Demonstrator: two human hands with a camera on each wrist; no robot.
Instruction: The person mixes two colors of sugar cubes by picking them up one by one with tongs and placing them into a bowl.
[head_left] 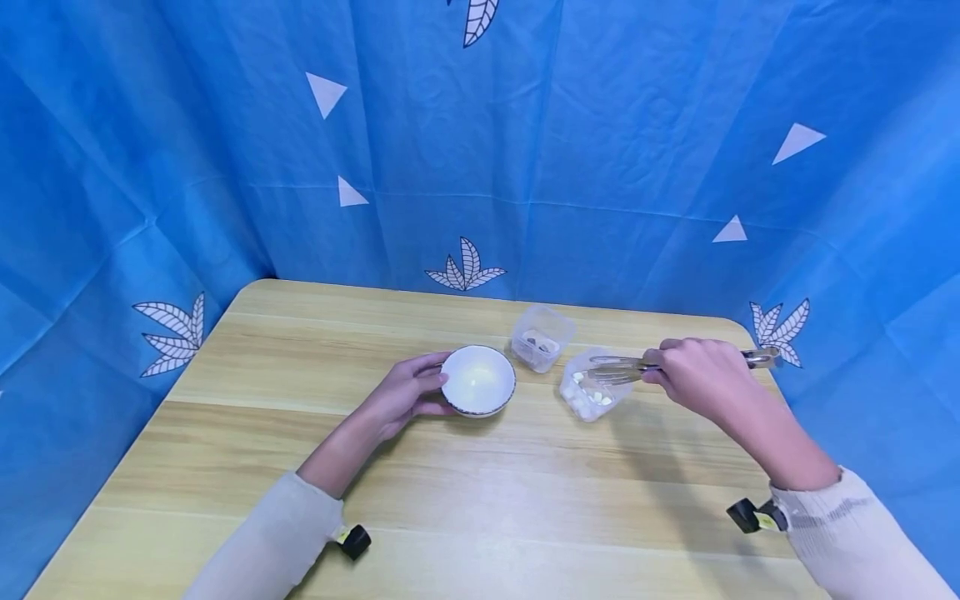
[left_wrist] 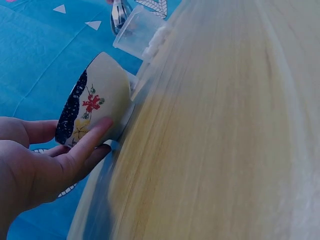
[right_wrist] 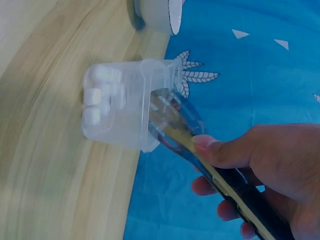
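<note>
A white bowl [head_left: 480, 379] with a dark rim stands on the table, and its outside shows red and yellow flowers in the left wrist view. My left hand [head_left: 405, 390] grips it from the left, thumb near the rim and fingers along the side. Metal tongs [head_left: 618, 370] are held in my right hand [head_left: 701, 373], with their tips at the mouth of a clear plastic container [right_wrist: 122, 136]. Several small white cube-like pieces [right_wrist: 92, 116] lie at the bottom of that container. Whether the tongs pinch any piece cannot be made out.
Behind, between the bowl and the near container, stands a second clear container [head_left: 557, 320] with a few dark and pale items inside. A wooden table [head_left: 465, 517] carries everything. Blue patterned cloth [head_left: 600, 150] hangs along its back and sides.
</note>
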